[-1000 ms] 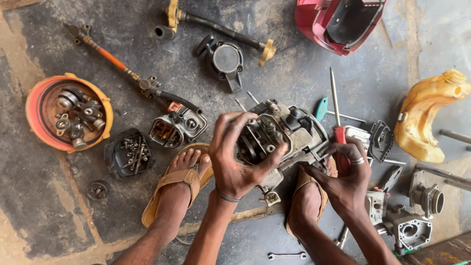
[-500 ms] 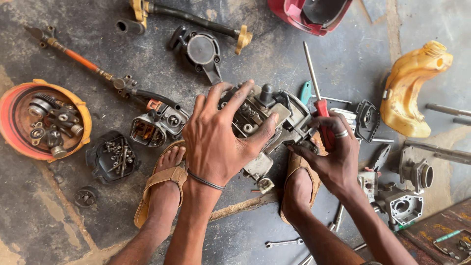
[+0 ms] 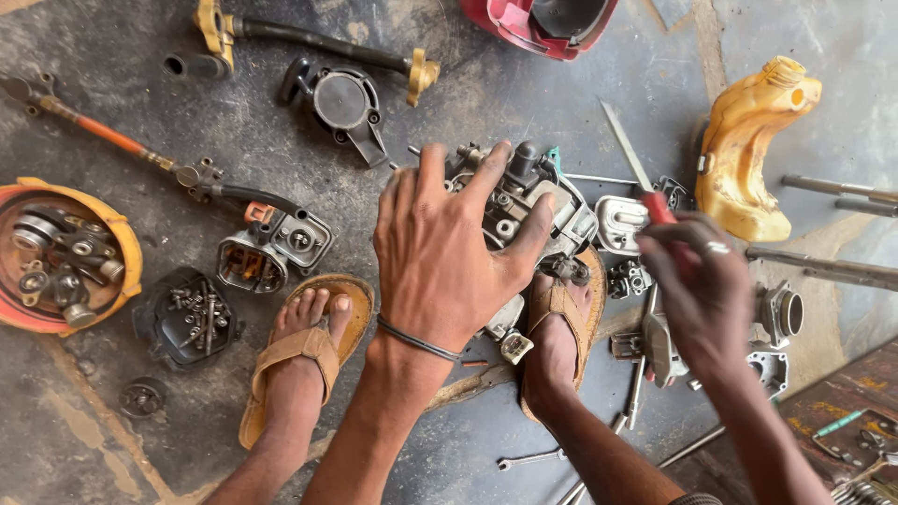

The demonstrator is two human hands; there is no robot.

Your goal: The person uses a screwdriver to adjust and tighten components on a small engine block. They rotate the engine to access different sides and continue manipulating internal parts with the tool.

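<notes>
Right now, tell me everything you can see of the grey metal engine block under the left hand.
The grey metal engine block sits on the stained concrete floor, between the two sandalled feet. It looks like grimy cast metal, with bolts, ports and a dark cap on top. The left hand lies spread over it, fingers pressing its top. Its lower part is hidden.

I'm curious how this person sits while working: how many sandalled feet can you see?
2. The left tan leather sandalled foot rests on the floor beside the black tray of screws; the right sandalled foot sits under the grey metal engine block. None seems hidden.
</notes>
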